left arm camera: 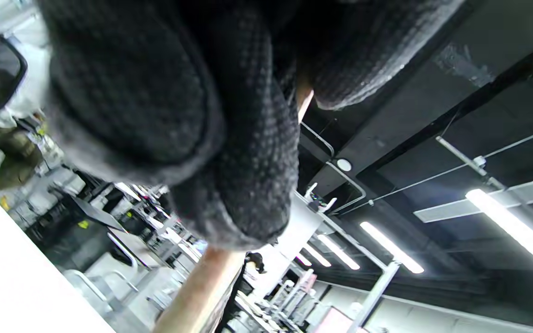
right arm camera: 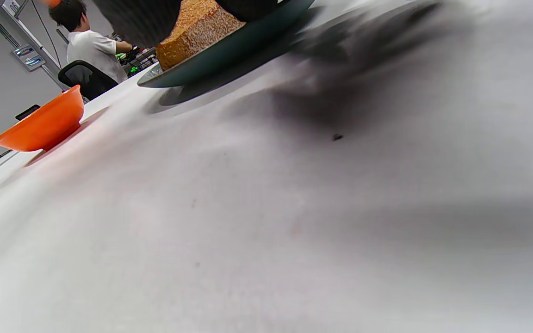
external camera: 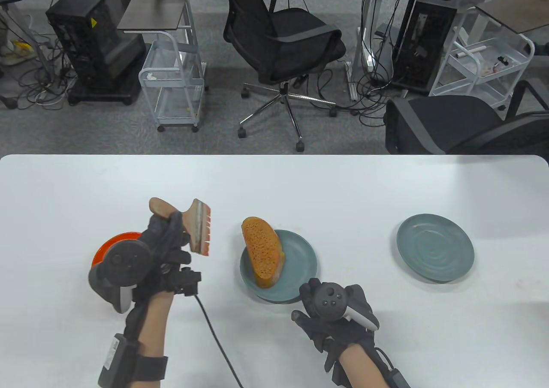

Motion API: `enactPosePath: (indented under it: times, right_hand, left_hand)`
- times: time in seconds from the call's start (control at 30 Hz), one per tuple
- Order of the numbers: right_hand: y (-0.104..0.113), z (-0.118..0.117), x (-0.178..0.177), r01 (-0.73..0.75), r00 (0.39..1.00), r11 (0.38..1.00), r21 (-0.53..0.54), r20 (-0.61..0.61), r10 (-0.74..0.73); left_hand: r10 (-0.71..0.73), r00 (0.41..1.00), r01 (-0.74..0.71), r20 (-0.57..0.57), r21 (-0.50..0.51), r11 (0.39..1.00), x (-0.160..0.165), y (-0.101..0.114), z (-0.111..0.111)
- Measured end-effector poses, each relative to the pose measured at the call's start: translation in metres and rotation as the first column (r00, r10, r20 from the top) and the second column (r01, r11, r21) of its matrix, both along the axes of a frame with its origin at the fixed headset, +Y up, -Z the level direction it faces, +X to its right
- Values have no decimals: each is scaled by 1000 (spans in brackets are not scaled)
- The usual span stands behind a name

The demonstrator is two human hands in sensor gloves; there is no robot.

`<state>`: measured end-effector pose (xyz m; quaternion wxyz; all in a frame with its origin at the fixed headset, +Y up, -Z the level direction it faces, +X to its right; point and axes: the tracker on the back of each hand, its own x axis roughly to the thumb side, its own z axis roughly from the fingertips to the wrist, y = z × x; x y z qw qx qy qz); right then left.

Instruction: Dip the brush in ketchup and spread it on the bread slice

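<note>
- Two gloved hands over a white table (external camera: 386, 182); notes run left to right.
- Orange bowl (external camera: 112, 244) sits at far left, mostly covered by the left hand's tracker in the table view. The right wrist view shows its outer wall only (right arm camera: 44, 125); its contents cannot be seen in any view.
- Left hand (external camera: 161, 257) is clenched around the brush (external camera: 195, 227), held off the table between the bowl and the bread plate. Wooden handle end pokes out above the fingers; the head points right, toward the bread, with red-orange bristles showing along its edge.
- Left wrist view: filled by dark glove fabric (left arm camera: 192, 115), with a strip of the wooden handle (left arm camera: 201, 291) below; ceiling lights behind.
- Black cable (external camera: 214, 336) trails from the left glove to the near table edge.
- Bread slice (external camera: 262, 251) stands tilted on the left side of a grey-green plate (external camera: 300, 272), cut face orange and porous. In the right wrist view the slice (right arm camera: 192, 27) rests on the plate's rim (right arm camera: 229, 51).
- Right hand (external camera: 339, 315) sits at the plate's near edge; fingertips reach the rim, but whether it grips the plate or only touches it, cannot tell.
- Second grey-green plate (external camera: 435, 247) lies well apart to the right.
- Writing: none readable. A yellow warning sticker (external camera: 92, 22) marks a black computer tower beyond the table; its text is too small.
</note>
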<state>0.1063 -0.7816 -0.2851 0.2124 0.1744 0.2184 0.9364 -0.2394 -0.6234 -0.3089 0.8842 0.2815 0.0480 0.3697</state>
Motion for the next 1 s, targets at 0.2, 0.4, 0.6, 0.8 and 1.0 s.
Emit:
enactPosePath:
  times: [0.2,0.4,0.6,0.8,1.0]
  right_hand:
    - [0,0,1,7,1000,1000,-4,-4,-7]
    - [0,0,1,7,1000,1000,-6,-6,-7]
    - [-1,0,1,5,1000,1000,-4,-7,-5]
    - [-1,0,1,8,1000,1000,-6,-3,-8]
    - [-1,0,0,8,1000,1000,-6,4,-8]
  left_hand:
    - [109,992,-106,59,-49,993,59,-44,-13]
    - [145,989,-140,31,-115,983,74,-77,-17]
    - [143,990,-142,5,-104,984,64,-81,-16]
    - [53,997,-54,-52,-23,998,59,-69,-9]
    - [227,974,-223,17,-127,967,69,-85,-19]
